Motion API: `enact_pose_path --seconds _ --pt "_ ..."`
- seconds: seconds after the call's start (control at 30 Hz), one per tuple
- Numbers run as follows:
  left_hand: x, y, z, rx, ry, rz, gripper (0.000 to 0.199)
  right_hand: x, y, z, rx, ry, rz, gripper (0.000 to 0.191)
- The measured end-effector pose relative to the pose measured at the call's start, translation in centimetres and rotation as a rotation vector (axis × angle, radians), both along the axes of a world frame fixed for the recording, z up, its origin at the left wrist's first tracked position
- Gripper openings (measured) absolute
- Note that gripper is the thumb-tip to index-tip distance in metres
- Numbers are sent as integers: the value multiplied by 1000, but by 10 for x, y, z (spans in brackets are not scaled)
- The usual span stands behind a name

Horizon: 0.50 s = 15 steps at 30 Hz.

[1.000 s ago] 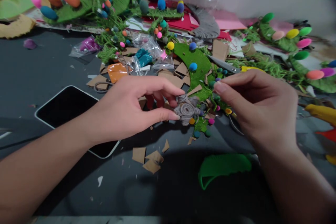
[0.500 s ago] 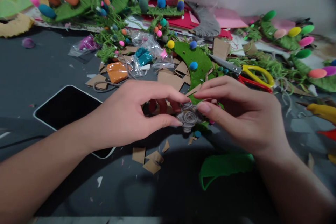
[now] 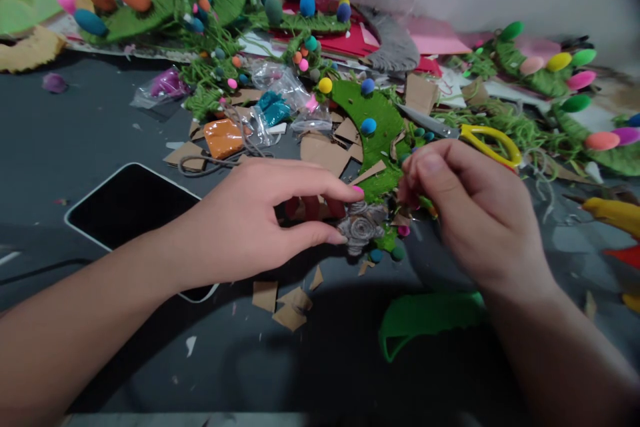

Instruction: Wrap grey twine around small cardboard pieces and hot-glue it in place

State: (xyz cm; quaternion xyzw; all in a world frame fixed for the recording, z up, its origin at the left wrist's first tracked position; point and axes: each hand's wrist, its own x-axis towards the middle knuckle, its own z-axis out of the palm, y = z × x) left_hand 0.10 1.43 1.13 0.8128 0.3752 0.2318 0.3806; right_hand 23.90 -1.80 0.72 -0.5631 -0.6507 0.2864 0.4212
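Observation:
A grey flower of coiled cord [image 3: 361, 228] sits between the thumb and fingers of my left hand [image 3: 250, 220], pinched at its left side. Part of it covers the lower end of a green yarn-wrapped crescent [image 3: 373, 107] dotted with small coloured balls. Just right of the flower, my right hand [image 3: 470, 213] is closed, thumb pressed against the curled fingers. Whatever may be between those fingertips is hidden. Scissors with yellow and red handles [image 3: 493, 140] lie behind my right hand.
A phone [image 3: 133, 203] lies partly under my left forearm. Cardboard scraps [image 3: 290, 310] and a green plastic piece [image 3: 430, 317] are in front. Behind are small bags [image 3: 225, 139], green yarn [image 3: 480, 113] and more ball-decorated crescents [image 3: 140, 20]. A yellow object [image 3: 613, 213] is at right.
My right hand has moved off the flower to the right, and its fingers have curled closed. My left hand stays on the flower, which now shows more fully.

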Motion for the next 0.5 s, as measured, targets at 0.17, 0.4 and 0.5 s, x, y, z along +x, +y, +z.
enact_pose_path --seconds 0.17,0.4,0.5 --pt "-4 1 -2 -23 7 -12 28 10 4 -1 145 108 -222 51" --pt "-5 6 -4 -28 9 21 31 25 9 -4 217 -24 -259 17" --pt "-5 8 -2 -20 26 33 31 20 8 -5 242 -45 -195 8"
